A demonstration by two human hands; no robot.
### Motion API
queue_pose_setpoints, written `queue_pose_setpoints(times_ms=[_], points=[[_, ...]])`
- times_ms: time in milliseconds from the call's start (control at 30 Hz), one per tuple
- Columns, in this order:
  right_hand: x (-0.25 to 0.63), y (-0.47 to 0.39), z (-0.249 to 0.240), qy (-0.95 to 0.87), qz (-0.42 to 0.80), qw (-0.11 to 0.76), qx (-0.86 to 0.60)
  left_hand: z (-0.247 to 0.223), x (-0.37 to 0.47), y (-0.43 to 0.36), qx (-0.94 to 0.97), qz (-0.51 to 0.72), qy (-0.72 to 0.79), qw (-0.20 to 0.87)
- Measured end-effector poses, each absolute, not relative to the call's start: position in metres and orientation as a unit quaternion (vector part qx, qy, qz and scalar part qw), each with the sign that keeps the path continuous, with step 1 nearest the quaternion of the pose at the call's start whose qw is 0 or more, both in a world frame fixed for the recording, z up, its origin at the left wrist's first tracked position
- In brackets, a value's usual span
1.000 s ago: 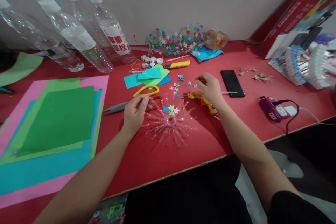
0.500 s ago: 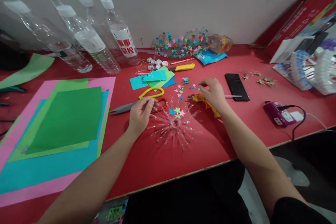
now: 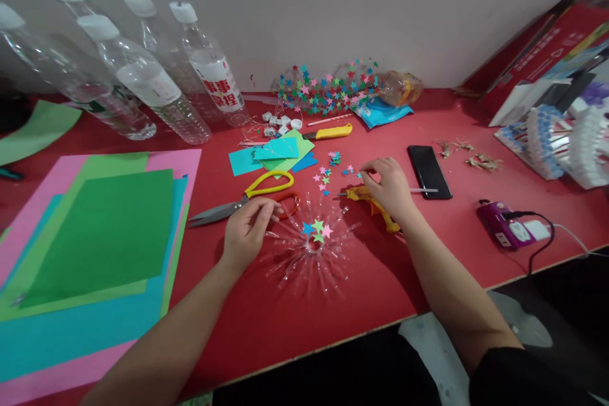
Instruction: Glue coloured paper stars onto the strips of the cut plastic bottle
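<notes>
A clear plastic piece cut into thin strips (image 3: pixel 304 269) fans out on the red table, with several paper stars (image 3: pixel 318 228) in blue, green and pink around its central ring. My left hand (image 3: pixel 248 231) is closed in a pinch at the tip of one strip on its left side. Beside that hand lie scissors (image 3: pixel 223 210) with yellow and orange handles. My right hand (image 3: pixel 389 185) hovers over a yellow glue gun (image 3: pixel 375 206), thumb and fingertips together; anything between them is too small to make out. Loose small stars (image 3: pixel 325 179) lie between the hands.
Coloured paper sheets (image 3: pixel 104 235) cover the left side, with plastic bottles (image 3: pixel 157 89) behind. A yellow cutter (image 3: pixel 333 132), paper scraps (image 3: pixel 276 149) and a star-covered clear piece (image 3: pixel 328 89) lie at the back. A phone (image 3: pixel 429 171) and purple power adapter (image 3: pixel 507 223) lie right.
The view has shifted slightly, so the table's contents sit a little lower and the left side further left. Both hands keep nearly the same pose over the same things.
</notes>
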State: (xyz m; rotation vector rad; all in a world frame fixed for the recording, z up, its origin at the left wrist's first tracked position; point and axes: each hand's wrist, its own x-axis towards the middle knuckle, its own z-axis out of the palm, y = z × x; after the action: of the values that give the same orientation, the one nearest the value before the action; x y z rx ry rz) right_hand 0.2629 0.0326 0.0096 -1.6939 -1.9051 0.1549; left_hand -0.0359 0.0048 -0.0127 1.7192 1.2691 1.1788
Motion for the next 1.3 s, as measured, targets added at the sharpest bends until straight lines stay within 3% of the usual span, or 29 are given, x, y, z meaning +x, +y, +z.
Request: queue_pose_setpoints(times_ms=[167, 367, 600, 1033, 1300], points=[[0.258, 0.033, 0.022, -0.726, 0.089, 0.238, -0.64, -0.011, -0.037, 0.006, 0.645, 0.475, 0.487, 0.349], [0.243, 0.067, 0.042, -0.766, 0.118, 0.105, -0.623, -0.009, -0.037, 0.006, 0.623, 0.481, 0.489, 0.376], [0.227, 0.126, 0.017, -0.786, 0.082, 0.029, -0.613, -0.014, -0.038, 0.006, 0.629, 0.472, 0.487, 0.379], [0.235, 0.102, 0.009, -0.803, 0.106, 0.029, -0.585, -0.013, -0.039, 0.01, 0.592, 0.483, 0.492, 0.418], [0.232, 0.105, 0.01, -0.821, 0.094, 0.012, -0.563, -0.009, -0.041, 0.01, 0.61, 0.485, 0.494, 0.385]])
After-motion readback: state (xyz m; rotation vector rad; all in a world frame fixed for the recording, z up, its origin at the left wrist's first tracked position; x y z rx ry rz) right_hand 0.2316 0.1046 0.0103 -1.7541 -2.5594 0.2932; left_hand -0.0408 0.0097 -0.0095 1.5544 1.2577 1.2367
